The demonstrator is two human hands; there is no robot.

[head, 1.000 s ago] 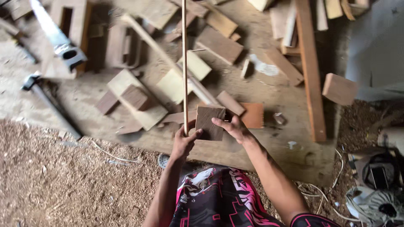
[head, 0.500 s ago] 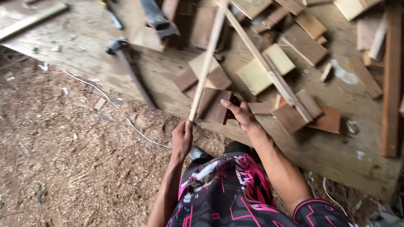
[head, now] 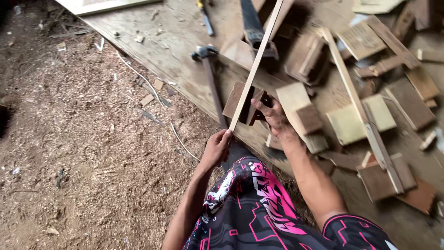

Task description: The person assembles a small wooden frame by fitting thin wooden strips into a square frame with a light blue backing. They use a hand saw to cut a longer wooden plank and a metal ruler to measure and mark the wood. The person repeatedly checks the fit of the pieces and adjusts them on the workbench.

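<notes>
The left hand [head: 216, 149] is closed around the lower end of a long thin wooden strip [head: 255, 61], which slants up and to the right from that grip across the plywood board [head: 171, 60] lying on the ground. The right hand [head: 273, 115] grips a dark brown wooden block [head: 237, 101], fingers curled over its right edge, and holds it just behind the strip so that the strip crosses in front of the block's face; whether the two actually touch is hard to tell. Just left of the block a hammer [head: 209, 69] lies on the board, its dark head at the far end and its handle running down towards the left hand. Above the block a hand saw [head: 253, 25] rests with its dark handle near the strip. To the right of the right hand sits a pale wooden block [head: 292, 97], and farther right a scatter of offcuts, among them a pale square piece [head: 358, 121] and a long pale batten [head: 356, 97] laid across it. Sawdust [head: 83, 153] covers the ground to the left of the board. The person's patterned black and pink shorts [head: 259, 208] fill the bottom of the view
</notes>
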